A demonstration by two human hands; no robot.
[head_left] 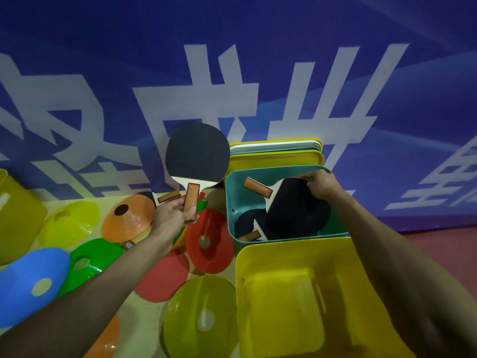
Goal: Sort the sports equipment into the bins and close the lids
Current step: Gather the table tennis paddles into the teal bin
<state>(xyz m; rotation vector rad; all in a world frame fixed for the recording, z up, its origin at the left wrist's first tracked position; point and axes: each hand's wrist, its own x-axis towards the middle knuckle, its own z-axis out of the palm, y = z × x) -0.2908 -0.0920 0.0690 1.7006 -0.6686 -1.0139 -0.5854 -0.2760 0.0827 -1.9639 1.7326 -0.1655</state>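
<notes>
I record my left grip (175,215) clasping the wooden handle of a black-faced table-tennis paddle (197,153), held upright above the pale worktop (145,328). My right grip (322,186) pinches a second black paddle (296,208) inside the teal plastic bin (229,202).

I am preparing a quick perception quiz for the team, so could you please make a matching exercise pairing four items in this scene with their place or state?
Column one:
1. raised paddle
2. teal bin
3. near yellow bin
4. stacked lids

Column two:
a. nothing visible inside
b. gripped by its handle in the left hand
c. has paddles inside, the right hand gripping the top paddle
d. behind the teal bin

Pairs: 1-b, 2-c, 3-a, 4-d.
</notes>
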